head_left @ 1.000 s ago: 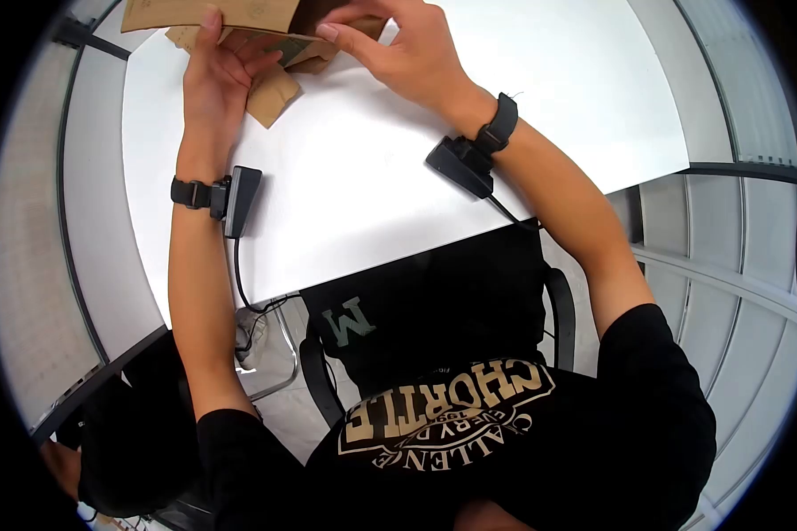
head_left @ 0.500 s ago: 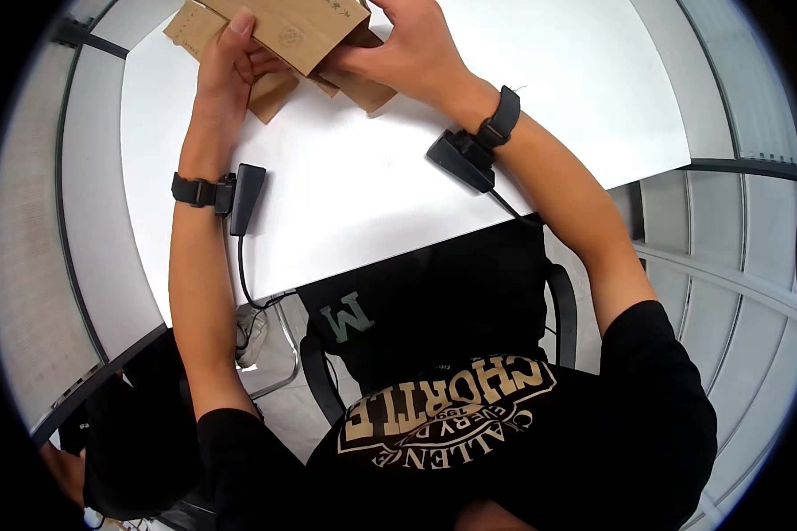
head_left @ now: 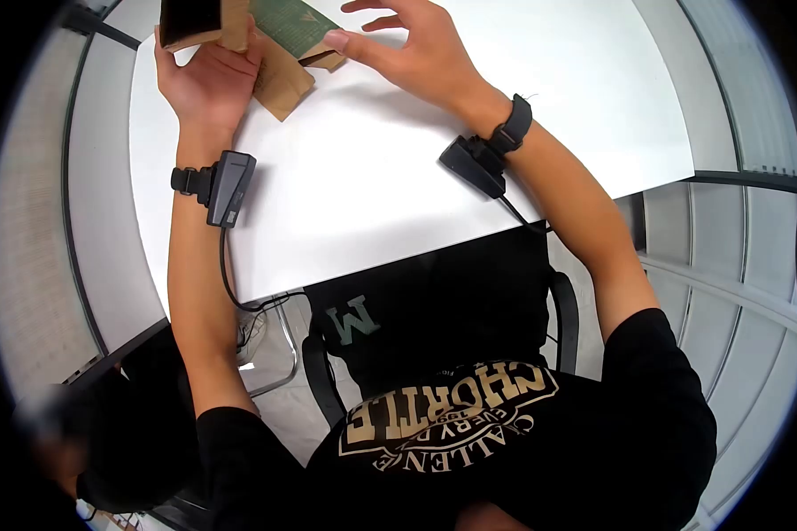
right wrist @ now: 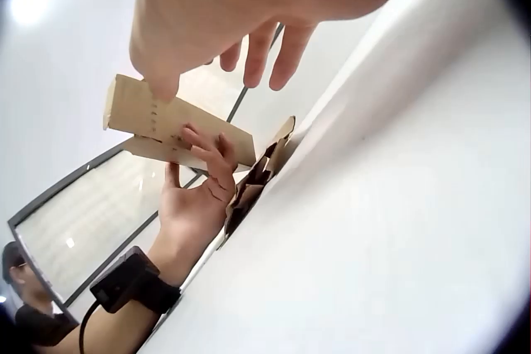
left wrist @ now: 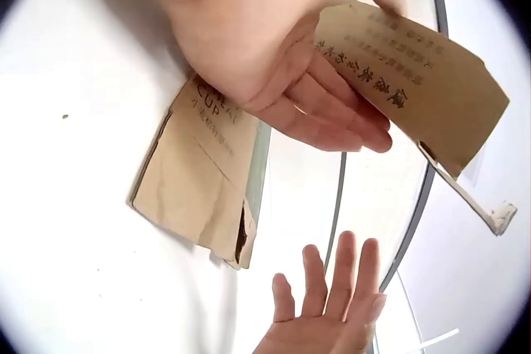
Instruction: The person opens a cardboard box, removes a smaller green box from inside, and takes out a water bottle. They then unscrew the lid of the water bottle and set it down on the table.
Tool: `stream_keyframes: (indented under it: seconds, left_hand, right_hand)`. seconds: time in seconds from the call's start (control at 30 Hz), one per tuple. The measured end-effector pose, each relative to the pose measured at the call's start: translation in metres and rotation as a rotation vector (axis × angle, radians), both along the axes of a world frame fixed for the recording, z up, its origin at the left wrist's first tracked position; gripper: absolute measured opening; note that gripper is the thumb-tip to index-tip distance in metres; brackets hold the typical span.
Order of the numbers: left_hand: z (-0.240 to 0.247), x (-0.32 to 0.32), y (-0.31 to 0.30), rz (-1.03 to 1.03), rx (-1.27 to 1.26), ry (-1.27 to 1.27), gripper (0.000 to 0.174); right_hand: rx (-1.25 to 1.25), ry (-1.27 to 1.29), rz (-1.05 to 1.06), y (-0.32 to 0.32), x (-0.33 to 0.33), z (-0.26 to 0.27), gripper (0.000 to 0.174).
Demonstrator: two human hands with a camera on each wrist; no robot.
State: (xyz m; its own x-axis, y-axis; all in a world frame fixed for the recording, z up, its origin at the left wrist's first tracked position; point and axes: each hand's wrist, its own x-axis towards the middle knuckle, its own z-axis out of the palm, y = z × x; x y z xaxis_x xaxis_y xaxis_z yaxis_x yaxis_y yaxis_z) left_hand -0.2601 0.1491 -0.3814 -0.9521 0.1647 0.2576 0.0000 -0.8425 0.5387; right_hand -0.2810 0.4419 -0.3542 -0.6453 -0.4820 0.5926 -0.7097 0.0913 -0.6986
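My left hand holds a brown cardboard box up off the table, thumb on one side and fingers on the other. In the head view its dark open end faces the camera, and the left wrist view shows printed characters on its side and a loose flap at the bottom. A second brown carton, creased and squashed, lies on the table just right of that hand, with a green panel. Over the carton's right edge, my right hand is held with fingers apart and nothing in them.
The white table spreads under both arms, with a few dark specks on it in the left wrist view. A black chair stands at the near edge. Cables hang from both wrist cameras. Another person is at the side.
The held box has turned from lying across to end-on and moved left with my left hand. My right hand has come off it, and the green panel beneath has come into view.
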Motion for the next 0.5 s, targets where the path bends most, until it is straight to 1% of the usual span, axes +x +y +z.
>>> stream_keyframes:
  seconds: [0.1,0.13,0.2,0.23,0.27,0.3,0.33,0.37,0.4,0.43,0.5]
  left_hand:
    - [-0.001,-0.001,-0.001,0.102,-0.068,-0.056,0.072]
    - [-0.004,-0.004,-0.005,0.065,-0.065,-0.043,0.072]
    - [-0.007,-0.011,-0.016,-0.005,-0.059,-0.009,0.073]
    - [0.003,-0.003,-0.001,0.127,-0.087,-0.097,0.073]
    - [0.023,0.012,0.031,0.26,-0.118,-0.179,0.073]
    - [0.038,0.019,0.05,0.394,-0.147,-0.253,0.073]
    - [0.037,0.018,0.052,0.381,-0.119,-0.197,0.067]
    - [0.038,0.016,0.056,0.525,-0.21,-0.126,0.063]
    - [0.036,0.015,0.058,0.666,-0.298,-0.056,0.059]
    - [0.035,0.016,0.051,0.657,-0.295,-0.009,0.052]
    - [0.038,0.015,0.053,0.901,-0.479,0.12,0.052]
  right_hand:
    - [0.0,-0.033,-0.016,0.001,0.001,0.0,0.062]
    - [-0.004,-0.051,-0.022,0.001,0.003,0.001,0.06]
    - [-0.057,-0.069,-0.04,-0.001,0.004,0.002,0.06]
    - [-0.072,-0.086,-0.059,-0.001,0.006,0.003,0.055]
    - [-0.086,-0.102,-0.077,-0.002,0.007,0.004,0.05]
    - [-0.09,-0.119,-0.109,-0.001,0.009,0.003,0.04]
    - [-0.095,-0.131,-0.14,0.0,0.006,0.002,0.031]
    - [-0.098,-0.03,-0.166,-0.001,-0.001,-0.003,0.045]
    - [-0.11,-0.038,-0.172,-0.002,-0.003,-0.003,0.044]
    - [-0.122,-0.048,-0.182,-0.002,-0.002,-0.001,0.043]
    - [-0.139,-0.065,-0.184,0.001,-0.002,-0.001,0.042]
